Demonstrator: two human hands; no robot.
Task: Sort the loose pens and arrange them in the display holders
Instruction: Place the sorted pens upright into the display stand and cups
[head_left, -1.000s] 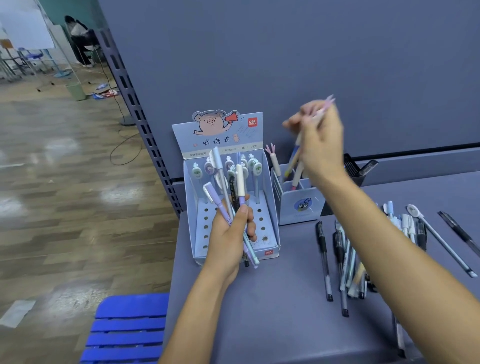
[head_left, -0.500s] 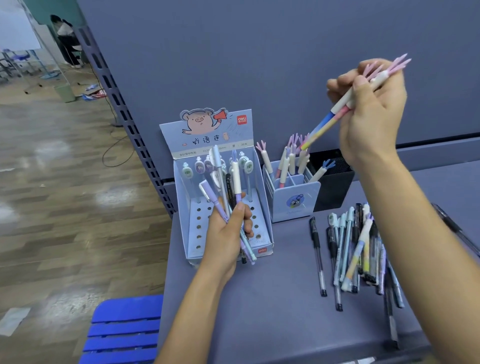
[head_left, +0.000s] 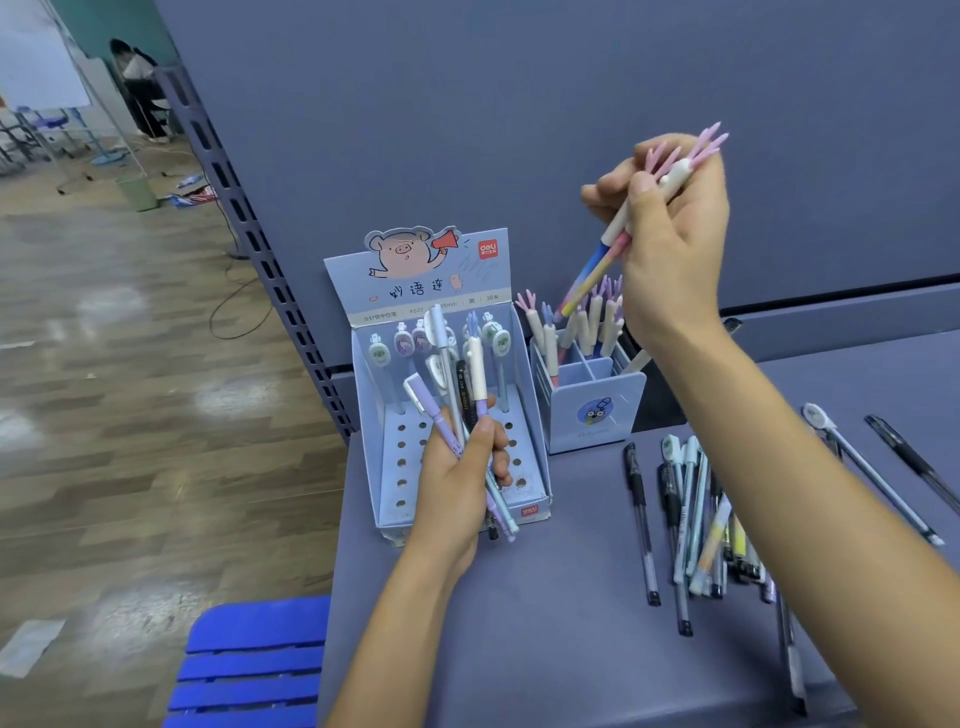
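My left hand (head_left: 460, 480) grips a bunch of several mixed pens (head_left: 460, 384) upright in front of the pig-printed display box (head_left: 395, 457), which has a perforated tray and a few pens standing at its back. My right hand (head_left: 670, 228) is raised above the small blue divided holder (head_left: 597, 410) and pinches two antler-topped pens (head_left: 613, 249), their tips slanting down toward the antler pens that stand in that holder. A heap of loose pens (head_left: 696, 514) lies on the grey table (head_left: 519, 623) under my right forearm.
Two more pens (head_left: 872, 473) lie apart at the table's right. A black mesh cup (head_left: 732, 325) stands behind the blue holder, mostly hidden by my arm. A grey panel wall backs the table. A blue chair (head_left: 249, 665) stands at the table's left front corner.
My right hand lifted two antler pens up out of the blue holder, then came back down and left a little. My left hand kept its bunch in place.
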